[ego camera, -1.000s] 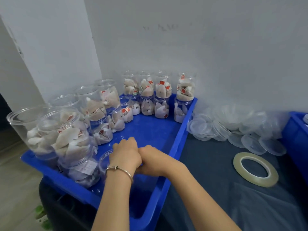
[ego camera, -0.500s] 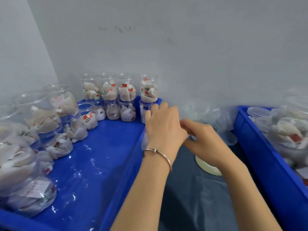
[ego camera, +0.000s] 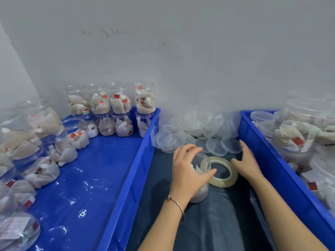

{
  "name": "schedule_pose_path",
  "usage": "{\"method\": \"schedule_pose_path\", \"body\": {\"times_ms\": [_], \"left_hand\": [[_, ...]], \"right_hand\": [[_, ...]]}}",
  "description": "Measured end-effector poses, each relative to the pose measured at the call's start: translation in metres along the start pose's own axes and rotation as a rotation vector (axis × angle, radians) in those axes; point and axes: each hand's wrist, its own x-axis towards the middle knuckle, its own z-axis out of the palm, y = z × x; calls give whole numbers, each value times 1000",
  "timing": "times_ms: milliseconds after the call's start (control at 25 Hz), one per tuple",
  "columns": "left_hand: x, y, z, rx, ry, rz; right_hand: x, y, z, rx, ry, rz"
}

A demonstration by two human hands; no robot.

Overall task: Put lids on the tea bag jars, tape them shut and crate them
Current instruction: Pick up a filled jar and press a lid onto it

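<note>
Left hand (ego camera: 188,171): fingers curled round one clear plastic jar of tea bags (ego camera: 199,178), which stands unlidded on the dark cloth-covered table (ego camera: 217,223) between two crates. Right hand (ego camera: 248,163): fingers relaxed and apart, holding nothing, hovering by the roll of clear adhesive tape (ego camera: 220,172) and just short of the heap of clear round plastic lids (ego camera: 199,131); I cannot tell whether it touches the roll.

Position, as I read it: the jar sits beside the tape roll, partly screening its near-left edge; the nearest loose lids lie just beyond both hands.

Stock: blue plastic crate at left (ego camera: 134,169) holds stacked open jars of tea bags (ego camera: 112,109); blue plastic crate at right (ego camera: 268,160) holds further jars (ego camera: 299,138), at least one lidded.

Risks, in my judgement: the lids look nested, so two may lift together; a lid pressed on askew would leave a gap for the tape to bridge; tea bags poking above the rim could jam the lid; the light jar could tip if gripped one-handed.
</note>
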Motion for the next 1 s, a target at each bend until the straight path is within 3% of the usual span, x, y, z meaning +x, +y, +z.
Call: {"method": "schedule_pose_path", "body": {"times_ms": [80,200,400,520,680,720,800,880,920,1000], "left_hand": [[-17,-4,9,-248,127,-159],[-32,-10,23,-549,143,-439],[-33,-30,24,-563,51,-381],[-32,-37,26,-578,33,-348],[-28,-42,24,-589,8,-329],[-28,-43,24,-592,9,-330],[-30,-43,25,-592,11,-327],[-30,-44,26,-594,24,-322],[-29,-44,27,-600,32,-321],[-28,-43,26,-607,39,-323]], "right_hand": [[20,11,13,-107,-52,82],[33,21,22,-263,-168,91],[32,20,27,-595,-125,151],[29,12,21,-548,-49,187],[25,0,20,-714,10,118],[24,-5,20,-586,117,105],[20,-18,15,-13,375,104],[16,-33,12,481,505,170],[12,-42,11,636,474,241],[2,-58,17,802,223,343]]}}
